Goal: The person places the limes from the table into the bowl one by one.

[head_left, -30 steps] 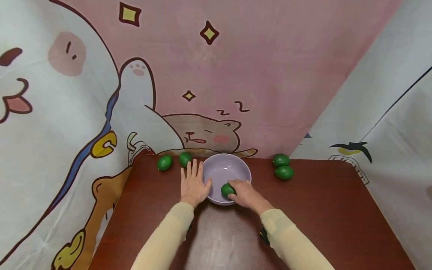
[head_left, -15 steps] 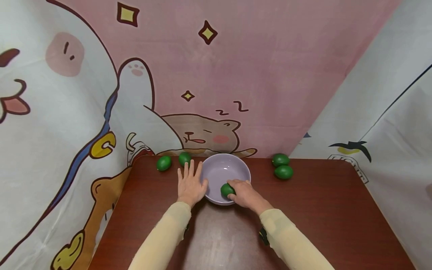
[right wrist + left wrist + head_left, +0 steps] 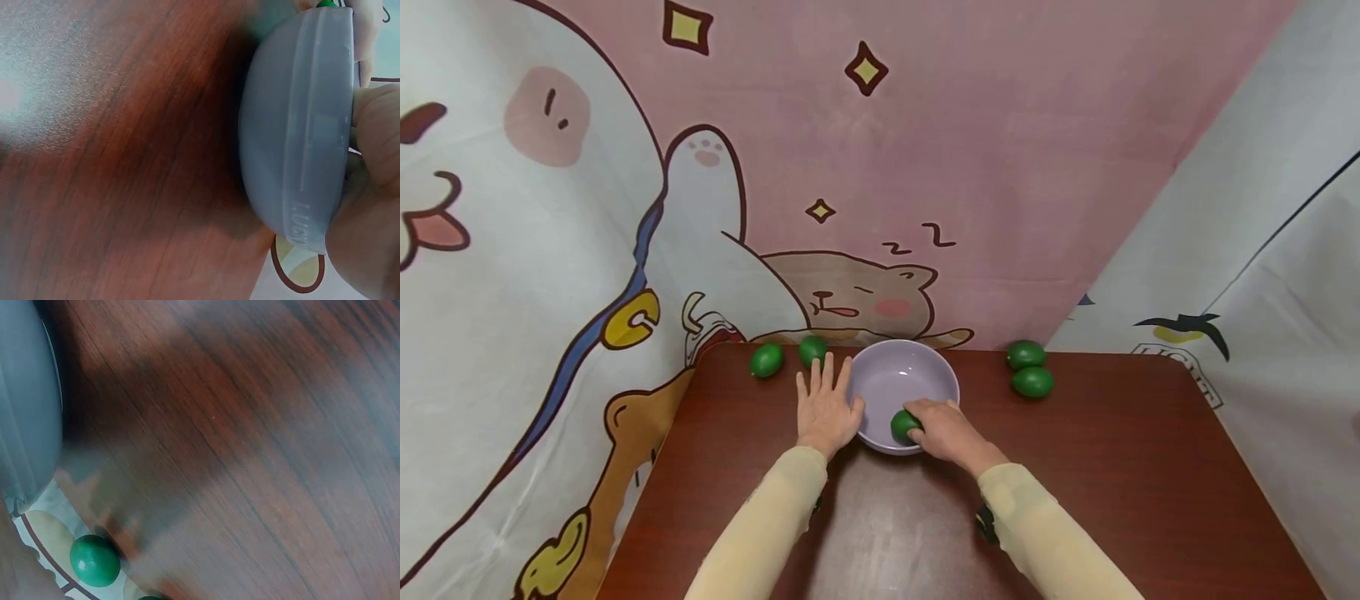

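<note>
A lavender bowl (image 3: pixel 901 375) stands upright near the table's back edge. Inside its near right part, my right hand (image 3: pixel 951 432) pinches a green lime (image 3: pixel 904 427) between thumb and fingers, reaching over the rim. My left hand (image 3: pixel 827 412) is at the bowl's left side with its fingers straight and spread; its thumb is at the rim, though whether it touches cannot be told. Just beyond its fingertips lies a lime (image 3: pixel 812 351), partly hidden. The right wrist view shows the bowl's outer wall (image 3: pixel 294 131) with the right hand (image 3: pixel 378 144) at its rim.
Another lime (image 3: pixel 767 361) lies at the back left of the brown table (image 3: pixel 1112 467). Two more limes, one behind (image 3: pixel 1026 354) and one in front (image 3: pixel 1033 382), lie together right of the bowl. A printed cartoon cloth (image 3: pixel 985 167) hangs behind the table.
My left hand has shifted slightly left along the bowl's side, then stayed nearly still. My right hand keeps holding the lime in the bowl with hardly any movement.
</note>
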`<act>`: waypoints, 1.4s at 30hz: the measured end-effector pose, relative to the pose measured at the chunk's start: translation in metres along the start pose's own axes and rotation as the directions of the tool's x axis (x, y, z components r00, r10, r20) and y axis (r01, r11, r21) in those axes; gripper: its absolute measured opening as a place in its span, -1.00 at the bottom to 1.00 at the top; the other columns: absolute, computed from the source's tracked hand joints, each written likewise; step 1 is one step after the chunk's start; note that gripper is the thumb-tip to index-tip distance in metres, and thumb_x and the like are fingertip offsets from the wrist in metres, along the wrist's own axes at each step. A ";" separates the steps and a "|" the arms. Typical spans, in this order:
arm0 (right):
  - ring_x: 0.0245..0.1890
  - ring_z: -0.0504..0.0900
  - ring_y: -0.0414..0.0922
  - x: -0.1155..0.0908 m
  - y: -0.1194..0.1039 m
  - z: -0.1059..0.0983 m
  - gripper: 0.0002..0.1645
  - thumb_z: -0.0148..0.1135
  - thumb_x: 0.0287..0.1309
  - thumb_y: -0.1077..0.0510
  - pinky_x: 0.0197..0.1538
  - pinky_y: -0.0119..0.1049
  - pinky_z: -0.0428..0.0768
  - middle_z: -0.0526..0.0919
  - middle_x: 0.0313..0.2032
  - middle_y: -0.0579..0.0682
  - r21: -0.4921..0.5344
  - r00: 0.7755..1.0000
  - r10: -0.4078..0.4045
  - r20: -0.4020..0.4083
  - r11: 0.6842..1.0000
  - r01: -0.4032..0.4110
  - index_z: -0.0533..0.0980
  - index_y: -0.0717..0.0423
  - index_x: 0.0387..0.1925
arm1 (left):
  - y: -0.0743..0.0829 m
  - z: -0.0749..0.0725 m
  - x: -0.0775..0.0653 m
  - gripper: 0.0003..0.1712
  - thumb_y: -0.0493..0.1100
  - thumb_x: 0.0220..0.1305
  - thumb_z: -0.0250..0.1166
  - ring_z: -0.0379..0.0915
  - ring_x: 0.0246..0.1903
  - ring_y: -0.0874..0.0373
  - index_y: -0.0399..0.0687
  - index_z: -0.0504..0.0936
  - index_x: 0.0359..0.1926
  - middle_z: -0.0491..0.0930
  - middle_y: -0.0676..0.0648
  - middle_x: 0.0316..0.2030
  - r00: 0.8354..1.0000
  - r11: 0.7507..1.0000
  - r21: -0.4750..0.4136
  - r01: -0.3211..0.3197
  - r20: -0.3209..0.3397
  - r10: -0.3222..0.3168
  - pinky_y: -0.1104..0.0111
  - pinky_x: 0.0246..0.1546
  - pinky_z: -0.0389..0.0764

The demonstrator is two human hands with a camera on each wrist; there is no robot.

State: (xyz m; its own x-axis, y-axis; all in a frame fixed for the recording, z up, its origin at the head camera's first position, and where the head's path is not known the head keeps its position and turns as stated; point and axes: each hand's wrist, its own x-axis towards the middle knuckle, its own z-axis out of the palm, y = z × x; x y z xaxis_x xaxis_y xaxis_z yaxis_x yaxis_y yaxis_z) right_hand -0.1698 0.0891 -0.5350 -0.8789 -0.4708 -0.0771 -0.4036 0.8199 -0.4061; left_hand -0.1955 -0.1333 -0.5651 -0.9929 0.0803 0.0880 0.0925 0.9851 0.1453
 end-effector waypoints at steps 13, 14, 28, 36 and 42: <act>0.21 0.49 0.06 -0.018 0.022 -0.001 -0.45 0.35 0.08 0.23 0.25 0.00 0.43 0.55 0.16 0.12 0.079 0.934 -0.110 -0.340 0.986 0.145 0.52 0.25 0.15 | 0.000 -0.001 0.002 -0.22 0.19 0.33 -0.06 -0.30 0.51 -0.12 0.22 0.01 0.53 -0.20 -0.03 0.54 1.000 0.999 0.034 0.004 0.012 -0.004 -0.11 0.43 -0.29; 0.22 0.48 0.04 -0.019 0.024 -0.002 -0.45 0.34 0.09 0.23 0.24 0.00 0.44 0.55 0.17 0.11 0.081 0.933 -0.104 -0.344 0.987 0.140 0.52 0.23 0.16 | 0.000 -0.001 0.002 -0.21 0.19 0.33 -0.06 -0.29 0.51 -0.12 0.22 0.01 0.53 -0.20 -0.03 0.54 1.000 0.999 0.039 0.005 0.008 -0.006 -0.11 0.43 -0.29; 0.26 0.43 0.01 -0.026 0.041 -0.013 -0.46 0.30 0.13 0.20 0.26 0.00 0.43 0.51 0.20 0.09 0.082 0.935 -0.070 -0.349 0.991 0.105 0.51 0.21 0.17 | 0.001 -0.001 0.002 -0.21 0.18 0.33 -0.03 -0.26 0.51 -0.12 0.22 0.00 0.53 -0.16 -0.05 0.54 1.000 1.000 0.017 0.003 0.004 -0.003 -0.12 0.43 -0.24; 0.28 0.40 0.02 -0.030 0.050 -0.016 -0.44 0.28 0.15 0.18 0.26 0.03 0.42 0.48 0.23 0.08 0.091 0.934 -0.020 -0.356 0.994 0.056 0.49 0.21 0.21 | 0.000 0.000 0.001 -0.22 0.16 0.33 -0.03 -0.29 0.51 -0.12 0.22 0.01 0.53 -0.20 -0.05 0.54 1.000 1.000 -0.002 0.007 0.007 -0.007 -0.12 0.43 -0.30; 0.28 0.39 0.02 -0.033 0.060 -0.017 -0.43 0.27 0.16 0.19 0.24 0.04 0.43 0.47 0.24 0.08 0.088 0.925 -0.003 -0.380 0.995 0.039 0.47 0.19 0.23 | 0.001 0.001 0.002 -0.21 0.17 0.33 -0.03 -0.27 0.51 -0.12 0.22 0.01 0.53 -0.18 -0.05 0.54 1.000 1.000 0.006 0.012 0.008 -0.012 -0.12 0.43 -0.28</act>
State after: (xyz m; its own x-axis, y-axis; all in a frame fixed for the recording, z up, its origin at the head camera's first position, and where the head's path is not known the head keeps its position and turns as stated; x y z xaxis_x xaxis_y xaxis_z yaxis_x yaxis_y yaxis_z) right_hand -0.1695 0.1595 -0.5413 -0.9086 -0.3140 0.2754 -0.4135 0.7691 -0.4874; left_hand -0.1978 -0.1320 -0.5659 -0.9945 0.0701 0.0782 0.0806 0.9868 0.1402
